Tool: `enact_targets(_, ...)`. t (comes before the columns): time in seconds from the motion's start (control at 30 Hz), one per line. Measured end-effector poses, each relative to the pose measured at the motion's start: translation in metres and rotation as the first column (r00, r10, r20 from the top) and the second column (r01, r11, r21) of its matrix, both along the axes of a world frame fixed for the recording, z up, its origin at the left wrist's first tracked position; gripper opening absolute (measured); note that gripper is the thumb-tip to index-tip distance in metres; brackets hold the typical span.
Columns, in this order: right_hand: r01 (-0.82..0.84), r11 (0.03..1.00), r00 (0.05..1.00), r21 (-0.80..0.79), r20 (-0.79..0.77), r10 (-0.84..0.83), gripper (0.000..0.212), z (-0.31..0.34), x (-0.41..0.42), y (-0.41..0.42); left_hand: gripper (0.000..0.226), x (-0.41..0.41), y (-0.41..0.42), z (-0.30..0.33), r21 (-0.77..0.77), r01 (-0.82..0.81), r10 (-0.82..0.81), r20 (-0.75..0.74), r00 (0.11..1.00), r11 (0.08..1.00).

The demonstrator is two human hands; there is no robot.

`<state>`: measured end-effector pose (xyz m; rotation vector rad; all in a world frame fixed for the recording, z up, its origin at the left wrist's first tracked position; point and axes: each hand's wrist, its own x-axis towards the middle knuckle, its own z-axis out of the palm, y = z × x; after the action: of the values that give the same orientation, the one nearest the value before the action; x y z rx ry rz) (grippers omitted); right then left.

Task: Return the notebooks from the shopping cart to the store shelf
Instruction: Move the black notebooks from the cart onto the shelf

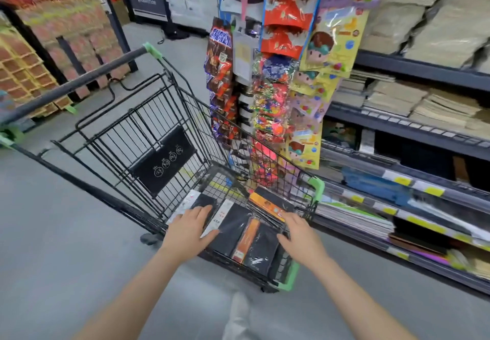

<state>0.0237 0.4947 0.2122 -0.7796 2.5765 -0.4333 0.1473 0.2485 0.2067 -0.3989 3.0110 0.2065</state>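
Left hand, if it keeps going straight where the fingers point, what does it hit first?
Probably nothing new: the left hand already lies over the black notebooks in the shopping cart. Further along the fingers, likely the orange-banded notebook, though depth is unclear.

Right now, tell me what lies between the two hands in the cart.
In the head view, black shrink-wrapped notebooks with an orange band lie between the left hand and right hand, on the cart floor.

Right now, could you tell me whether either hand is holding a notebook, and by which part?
Nothing is gripped yet. The left hand lies flat on the notebooks in the cart; the right hand reaches their right edge, fingers spread.
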Motion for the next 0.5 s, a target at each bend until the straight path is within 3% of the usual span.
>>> enact_targets(0.1, 0.012, 1.000, 0.999, -0.023, 0.032, -0.011, 0.058, -0.003, -0.023, -0.031, 0.079, -0.023, -0.031, 0.002, 0.022, -0.015, 0.015, 0.040, 0.999, 1.000)
enact_targets(0.23, 0.001, 1.000, 0.997, -0.021, 0.073, 0.000, 0.056, -0.011, -0.050, -0.071, 0.068, -0.053, -0.070, 0.004, 0.022, -0.036, 0.034, 0.080, 0.996, 0.999)
enact_targets(0.5, -0.012, 1.000, 0.982, 0.002, 0.190, 0.012, 0.058, -0.033, -0.086, -0.139, 0.071, -0.085, -0.128, -0.015, 0.144, -0.182, 0.157, 0.168, 0.973, 0.973)
